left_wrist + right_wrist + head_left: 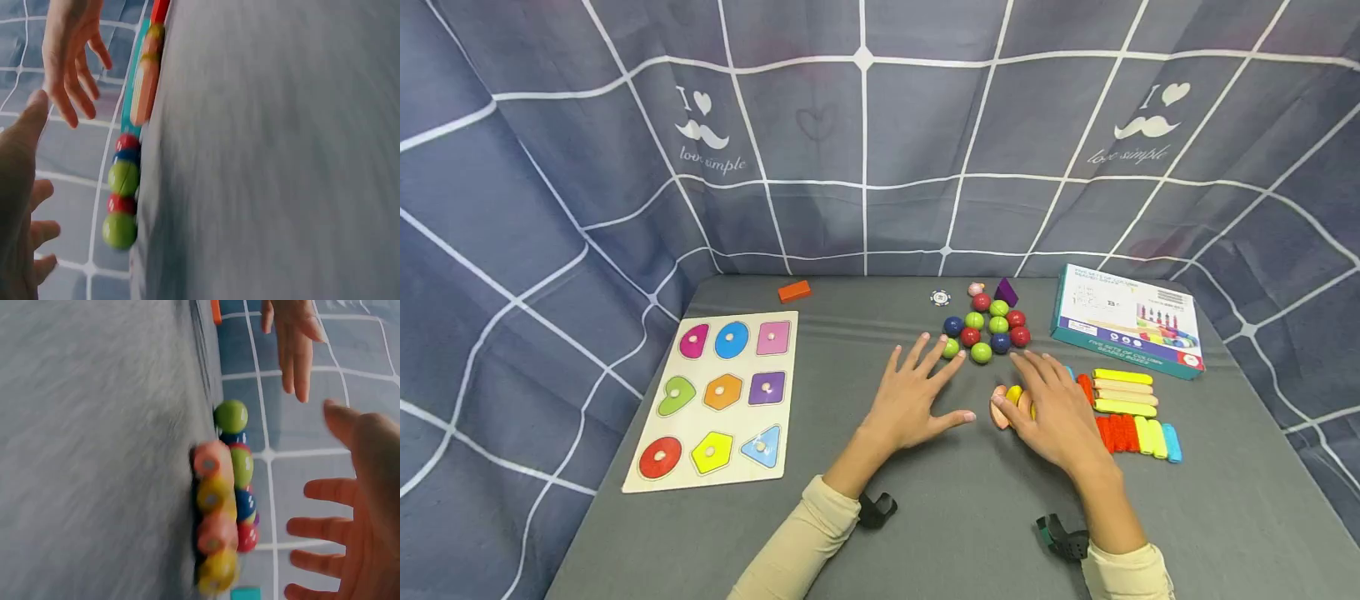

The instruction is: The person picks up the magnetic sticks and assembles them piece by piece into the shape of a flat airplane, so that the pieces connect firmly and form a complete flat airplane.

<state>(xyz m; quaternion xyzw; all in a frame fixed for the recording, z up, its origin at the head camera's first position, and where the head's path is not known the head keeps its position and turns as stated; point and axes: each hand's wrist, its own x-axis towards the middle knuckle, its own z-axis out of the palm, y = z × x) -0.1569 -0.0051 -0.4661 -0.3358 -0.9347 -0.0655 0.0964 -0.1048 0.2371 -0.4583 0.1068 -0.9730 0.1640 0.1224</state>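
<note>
My left hand (904, 404) is held over the grey table with fingers spread and nothing in it. Its fingertips reach close to a cluster of glossy red, green and blue balls (981, 353). My right hand (1058, 408), fingers extended, hovers above a short row of pink and yellow beads (999, 408) and partly covers them in the head view. From the right wrist, these pink and yellow beads (217, 532) lie side by side with holes in their ends, apart from the palm (369, 506). Both hands face each other across a gap.
Right of the right hand lie yellow and tan sticks (1123, 397) and a row of red, yellow and blue cylinders (1122, 435). Behind them sits a box (1127, 317). A shape puzzle board (730, 478), orange block (794, 291), poker chip (940, 297) and purple block (1007, 292) lie around.
</note>
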